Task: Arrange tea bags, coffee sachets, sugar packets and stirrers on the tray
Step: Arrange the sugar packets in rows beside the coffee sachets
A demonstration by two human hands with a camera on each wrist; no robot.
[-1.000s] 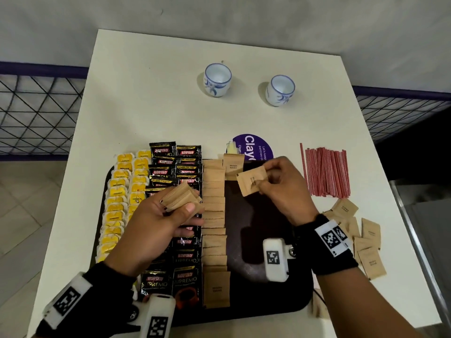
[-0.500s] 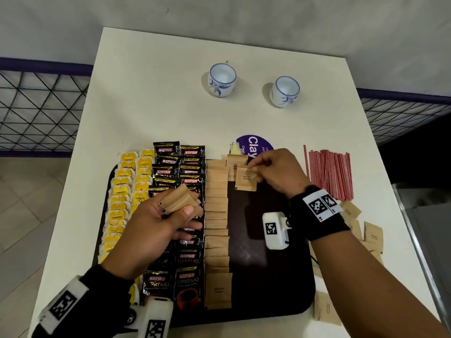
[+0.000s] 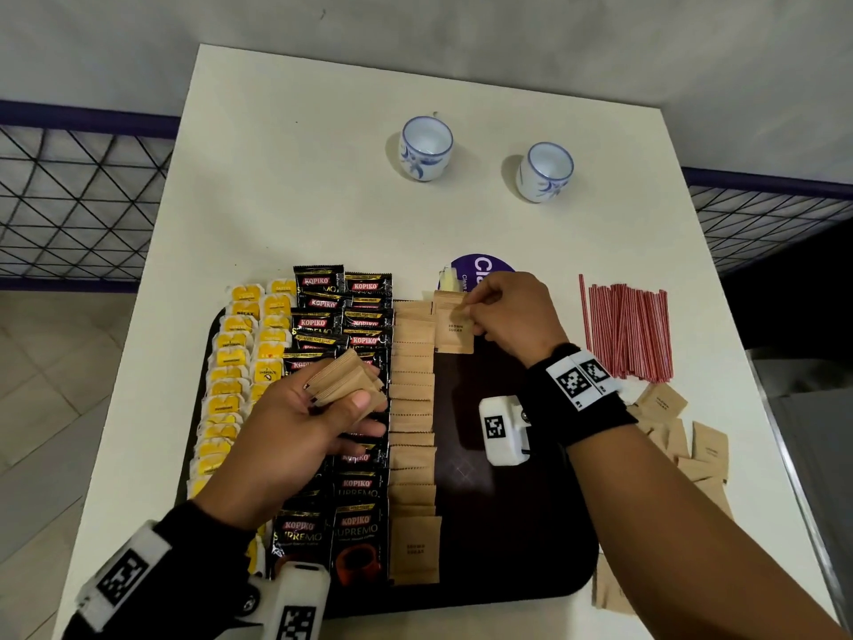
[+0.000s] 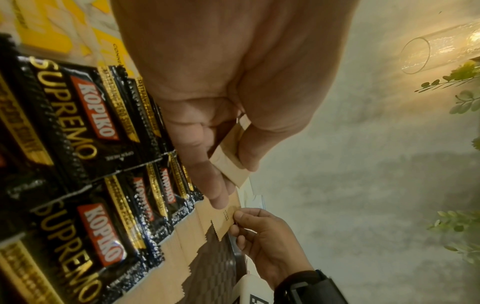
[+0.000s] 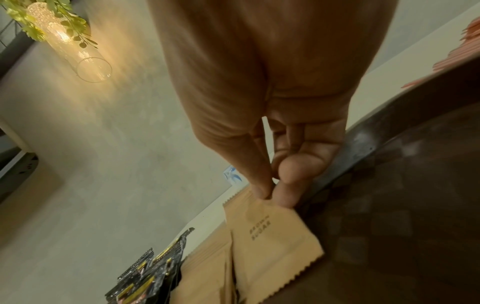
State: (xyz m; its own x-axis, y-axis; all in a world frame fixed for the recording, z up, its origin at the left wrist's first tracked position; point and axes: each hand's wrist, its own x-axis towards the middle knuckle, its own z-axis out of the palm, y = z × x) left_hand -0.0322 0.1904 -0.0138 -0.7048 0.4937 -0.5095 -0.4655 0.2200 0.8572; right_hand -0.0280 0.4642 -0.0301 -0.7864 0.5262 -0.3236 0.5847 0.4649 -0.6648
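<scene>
1. A brown sugar packet (image 3: pixel 454 326) is lying at the far end of the dark tray (image 3: pixel 517 524), starting a second brown column, and the right hand (image 3: pixel 512 316) is pinching its top right corner between thumb and fingertips (image 5: pixel 284 197).
2. Just to the left of that hand, a full column of brown sugar packets (image 3: pixel 412 436) is running down the tray toward the person, each overlapping the next.
3. The left hand (image 3: pixel 295 436) is hovering over the tray nearer the person, its fingers and thumb clamping a stack of brown sugar packets (image 3: pixel 344 378).
4. Under and beside the left hand, two columns of black coffee sachets (image 3: pixel 355 515) are lying next to the sugar column, and two columns of yellow tea bags (image 3: pixel 244 344) are lying further left.
5. Right of the right hand, red stirrers (image 3: pixel 627 332) are lying in a bundle on the white table (image 3: pixel 300 187), off the tray.
6. Nearer the right forearm, loose sugar packets (image 3: pixel 683 436) are lying scattered on the table.
7. Beyond both hands, two white-and-blue cups (image 3: pixel 424 147) are standing upright on the table.
</scene>
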